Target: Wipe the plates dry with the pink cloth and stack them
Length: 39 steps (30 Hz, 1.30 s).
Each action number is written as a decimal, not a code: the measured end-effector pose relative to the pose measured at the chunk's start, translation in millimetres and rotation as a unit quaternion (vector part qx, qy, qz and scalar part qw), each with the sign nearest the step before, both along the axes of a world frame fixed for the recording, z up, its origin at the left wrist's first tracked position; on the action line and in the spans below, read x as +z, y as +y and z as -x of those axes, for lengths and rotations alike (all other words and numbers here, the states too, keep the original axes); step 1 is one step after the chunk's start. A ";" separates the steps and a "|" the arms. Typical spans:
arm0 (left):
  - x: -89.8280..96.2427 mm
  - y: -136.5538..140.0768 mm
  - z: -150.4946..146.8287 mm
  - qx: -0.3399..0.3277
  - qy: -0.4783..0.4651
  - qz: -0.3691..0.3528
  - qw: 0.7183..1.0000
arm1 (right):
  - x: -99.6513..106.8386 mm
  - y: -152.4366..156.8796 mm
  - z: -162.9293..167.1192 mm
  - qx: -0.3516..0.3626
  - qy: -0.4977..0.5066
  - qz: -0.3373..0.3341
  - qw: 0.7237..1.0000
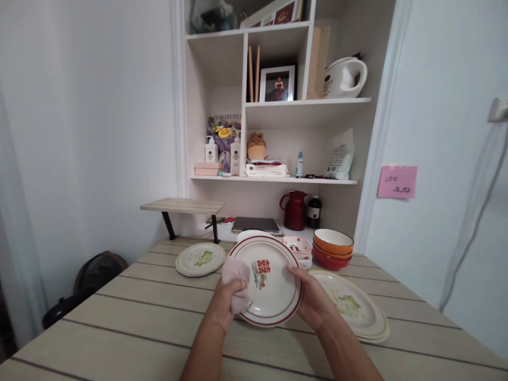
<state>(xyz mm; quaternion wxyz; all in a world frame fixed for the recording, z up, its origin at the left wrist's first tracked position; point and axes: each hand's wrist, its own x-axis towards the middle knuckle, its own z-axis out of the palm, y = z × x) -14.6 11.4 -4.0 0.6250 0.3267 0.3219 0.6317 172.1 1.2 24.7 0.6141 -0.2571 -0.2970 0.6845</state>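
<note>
A white plate [273,288] with dark red rim lines and a red printed emblem is held up, tilted toward me, above the table. My left hand [226,299] is closed around a pale pink cloth [237,272], which it presses over the plate's left edge. At the right edge, my right hand [311,296] grips the plate, thumb on the front face and fingers behind it, mostly hidden. Partly behind my right hand lies a stack of oval plates [367,312] with a green leaf print.
Round leaf-print plates [184,262] lie at the left. Behind the held plate stand small pink-white bowls [297,244] and stacked orange and red bowls [332,242]. A small raised stand [182,206], a red jug [295,210] and a dark bottle [314,211] are farther back.
</note>
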 end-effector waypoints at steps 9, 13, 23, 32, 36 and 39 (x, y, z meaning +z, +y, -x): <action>-4.0 2.3 5.7 -0.043 0.017 0.011 0.999 | 4.8 -9.8 -1.0 0.043 -0.078 -0.040 0.995; -7.8 5.4 2.3 -0.044 0.005 0.033 0.998 | -1.6 -2.0 2.1 -0.010 -0.072 -0.032 0.997; -6.9 7.0 -14.1 -0.039 -0.093 0.071 0.992 | -14.2 8.1 22.3 -0.168 -0.026 -0.019 0.985; -13.8 2.3 -49.1 -0.047 -0.134 0.077 0.987 | -33.2 13.3 38.3 -0.256 0.040 -0.030 0.965; -14.9 8.3 -39.3 -0.006 -0.128 0.079 0.989 | -36.0 12.5 48.3 -0.203 0.043 -0.022 0.978; -11.6 12.4 -20.8 0.014 -0.109 0.081 0.991 | -29.0 11.7 43.0 -0.134 0.001 0.002 0.991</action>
